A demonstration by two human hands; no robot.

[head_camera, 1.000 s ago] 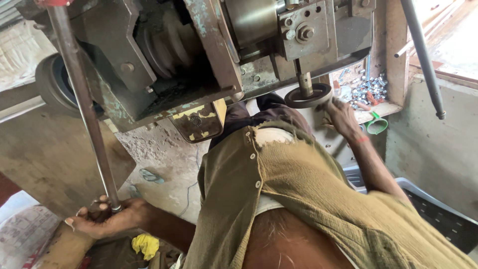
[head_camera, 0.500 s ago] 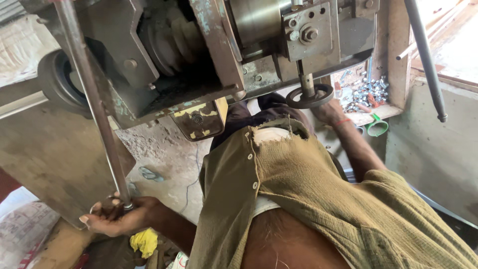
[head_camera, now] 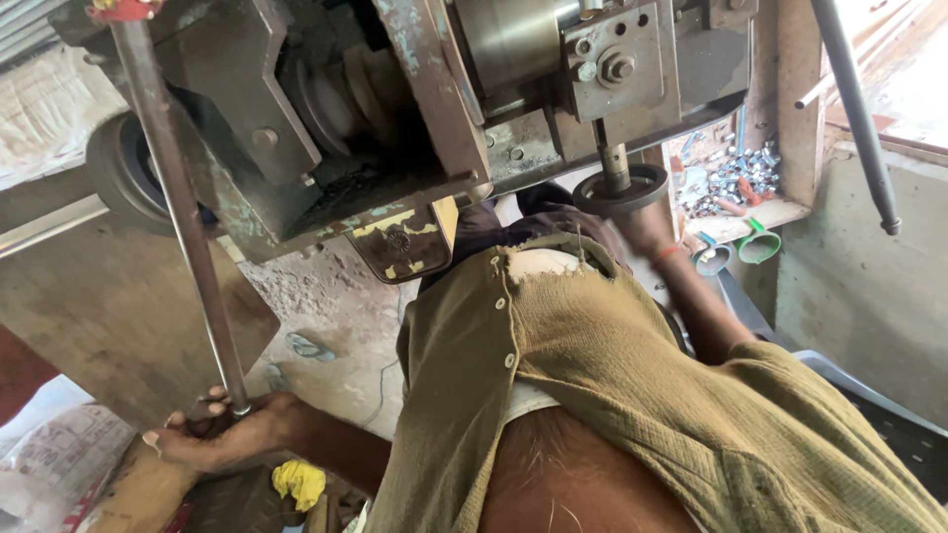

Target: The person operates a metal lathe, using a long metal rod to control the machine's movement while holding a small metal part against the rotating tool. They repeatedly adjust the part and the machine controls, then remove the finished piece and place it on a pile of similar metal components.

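Note:
My left hand (head_camera: 212,434) is at the lower left, closed around the bottom knob of a long steel lever rod (head_camera: 178,207) that rises to a red-capped top. The rod belongs to a worn grey machine (head_camera: 395,109) with a pulley and a steel cylinder. My right hand (head_camera: 640,222) reaches up to the small dark handwheel (head_camera: 622,190) under the machine's right side. Its fingers are hidden behind the wheel, and a red thread shows on the wrist. My olive shirt (head_camera: 612,375) fills the middle of the view.
A wooden shelf holds several shiny bolts and nuts (head_camera: 736,178), with a green funnel (head_camera: 758,245) below it. Another steel rod (head_camera: 854,118) slants down at the right. A yellow rag (head_camera: 298,482) and a printed sack (head_camera: 59,459) lie on the floor.
My left hand keeps its hold on the lever knob, which has swung slightly right. My right hand has moved closer under the handwheel, so less of it shows.

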